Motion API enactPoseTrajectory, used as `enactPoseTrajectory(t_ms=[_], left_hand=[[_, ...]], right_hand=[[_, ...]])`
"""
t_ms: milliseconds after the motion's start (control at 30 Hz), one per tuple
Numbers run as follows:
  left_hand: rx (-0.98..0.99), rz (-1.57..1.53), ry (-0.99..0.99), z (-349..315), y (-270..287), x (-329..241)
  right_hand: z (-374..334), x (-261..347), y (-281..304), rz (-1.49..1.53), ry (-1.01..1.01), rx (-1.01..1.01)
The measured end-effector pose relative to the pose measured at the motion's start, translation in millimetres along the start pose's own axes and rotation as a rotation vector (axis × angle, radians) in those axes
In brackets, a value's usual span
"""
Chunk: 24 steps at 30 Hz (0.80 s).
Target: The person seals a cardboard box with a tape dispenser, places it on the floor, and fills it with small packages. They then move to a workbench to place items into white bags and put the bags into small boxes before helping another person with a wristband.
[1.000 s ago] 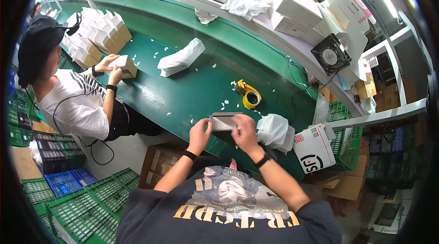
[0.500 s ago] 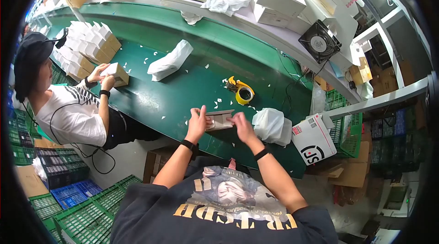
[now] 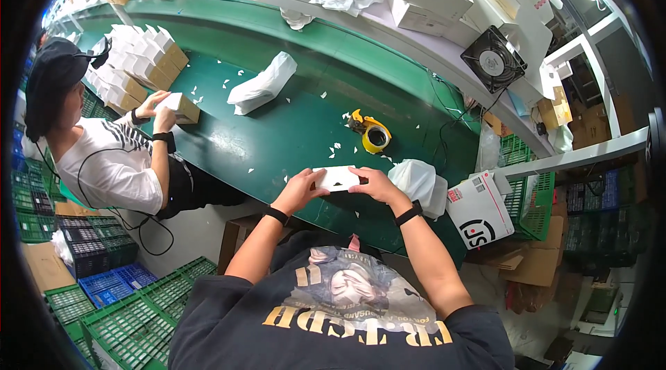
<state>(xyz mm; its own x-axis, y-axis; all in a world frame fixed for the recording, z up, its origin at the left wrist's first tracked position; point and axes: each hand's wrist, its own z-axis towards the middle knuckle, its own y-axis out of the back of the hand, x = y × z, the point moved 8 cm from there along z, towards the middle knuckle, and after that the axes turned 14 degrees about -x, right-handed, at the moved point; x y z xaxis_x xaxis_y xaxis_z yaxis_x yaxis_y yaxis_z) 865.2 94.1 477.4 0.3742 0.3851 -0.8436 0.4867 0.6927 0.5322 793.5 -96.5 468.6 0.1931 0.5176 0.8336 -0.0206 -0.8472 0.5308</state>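
Your left hand [image 3: 302,190] and right hand [image 3: 375,185] are part-closed, gripping opposite ends of the box [image 3: 337,179] by the near edge of the surface [image 3: 305,130], so press evenly and lightly enough that its thin-looking walls neither bow nor crease.

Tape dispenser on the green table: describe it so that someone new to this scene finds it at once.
Over the long green table, find the wearer's right hand gripping a small white box. Just beyond that hand lies the tape dispenser. Its bright yellow sets it apart from the white scraps and the white bundle nearby.
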Motion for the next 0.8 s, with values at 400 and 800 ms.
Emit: enactPoseTrajectory(t_ms=[400, 800], left_hand=[[-0.256, 0.288, -0.450, -4.1, -6.0, -20.3], [-0.065, 0.564, -0.525, -15.7, -37.1, -14.0]], right_hand=[[-24.1, 31.1, -17.8, -0.474, 0.523, -0.359], [-25.0, 34.7, -34.9, -0.667, 0.610, -0.260]])
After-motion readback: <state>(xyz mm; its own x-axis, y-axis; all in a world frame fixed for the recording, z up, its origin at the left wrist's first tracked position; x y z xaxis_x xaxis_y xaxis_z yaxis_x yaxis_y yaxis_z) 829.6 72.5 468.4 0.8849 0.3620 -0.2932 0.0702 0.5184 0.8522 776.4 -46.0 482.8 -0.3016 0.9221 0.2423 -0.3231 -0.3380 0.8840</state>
